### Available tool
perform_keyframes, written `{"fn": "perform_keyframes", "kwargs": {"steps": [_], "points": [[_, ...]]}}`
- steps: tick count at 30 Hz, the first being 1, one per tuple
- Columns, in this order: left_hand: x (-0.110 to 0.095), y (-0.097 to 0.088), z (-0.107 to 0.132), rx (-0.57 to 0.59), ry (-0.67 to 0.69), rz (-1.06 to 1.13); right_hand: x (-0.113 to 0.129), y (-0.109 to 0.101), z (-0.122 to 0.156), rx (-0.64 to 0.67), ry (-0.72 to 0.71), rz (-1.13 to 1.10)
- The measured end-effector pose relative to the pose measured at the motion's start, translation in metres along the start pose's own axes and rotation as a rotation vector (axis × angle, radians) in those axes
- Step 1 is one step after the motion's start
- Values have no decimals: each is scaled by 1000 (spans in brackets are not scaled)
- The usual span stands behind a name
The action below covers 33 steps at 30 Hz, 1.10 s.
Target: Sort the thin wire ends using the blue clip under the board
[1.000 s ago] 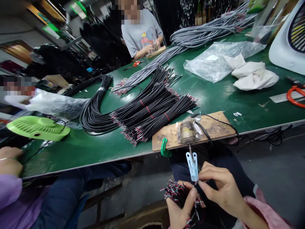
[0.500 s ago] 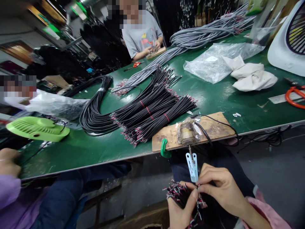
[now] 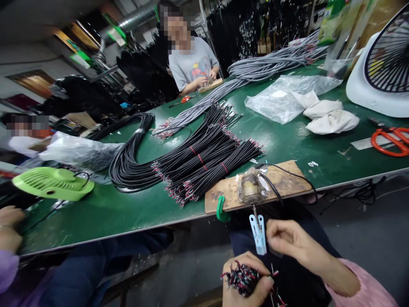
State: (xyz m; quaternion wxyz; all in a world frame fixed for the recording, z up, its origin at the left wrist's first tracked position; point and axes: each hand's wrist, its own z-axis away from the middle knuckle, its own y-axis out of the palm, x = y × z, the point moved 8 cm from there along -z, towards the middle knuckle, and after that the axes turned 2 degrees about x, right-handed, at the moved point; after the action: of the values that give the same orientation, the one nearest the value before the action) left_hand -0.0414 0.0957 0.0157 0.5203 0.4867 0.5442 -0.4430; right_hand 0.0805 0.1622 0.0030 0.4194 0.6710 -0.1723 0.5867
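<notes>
Lifted off the wire bundle (image 3: 240, 278) since the earlier frame, the right hand (image 3: 289, 241) pinches shut beside the blue clip (image 3: 258, 233), contents indiscernible, while the left hand (image 3: 254, 292) clenches the wire bundle below the table edge; apparent step: single-end picking, next requiring a fine pinch.

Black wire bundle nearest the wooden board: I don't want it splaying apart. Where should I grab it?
Probably mid-length, at the red tie, fingers coming down from above and closing across it. The tie binds the strands there; the stripped ends fan loose.
</notes>
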Motion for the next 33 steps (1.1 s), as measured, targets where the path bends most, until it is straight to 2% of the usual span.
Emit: {"fn": "perform_keyframes", "kwargs": {"steps": [2,5,9,13,16,21,24,27,30,33], "points": [[-7,-2,-1,-9,47,-44,16,-10,-9,-128,-41,180],[-16,-6,-3,-35,90,-59,28,-7,-22,-184,-64,274],[-23,-11,-7,-68,122,-53,15,8,-31,-131,31,8],[-22,-12,-13,-108,76,-36,3,13,-29,-141,86,-248],[-20,-9,-15,-109,54,-44,0,16,-29,-108,88,-362],[-16,-10,-13,-120,50,-32,-8,25,-29,35,102,-525],[-17,-9,-13,-90,34,-32,-21,14,-23,8,106,-578],[-21,-10,-12,-68,37,-52,-31,-6,-13,-63,77,-489],[-20,-9,-6,-37,34,-100,-32,-24,1,-153,72,-201],[1,-8,8,-49,-114,-46,-21,-27,12,-202,44,95]]}}
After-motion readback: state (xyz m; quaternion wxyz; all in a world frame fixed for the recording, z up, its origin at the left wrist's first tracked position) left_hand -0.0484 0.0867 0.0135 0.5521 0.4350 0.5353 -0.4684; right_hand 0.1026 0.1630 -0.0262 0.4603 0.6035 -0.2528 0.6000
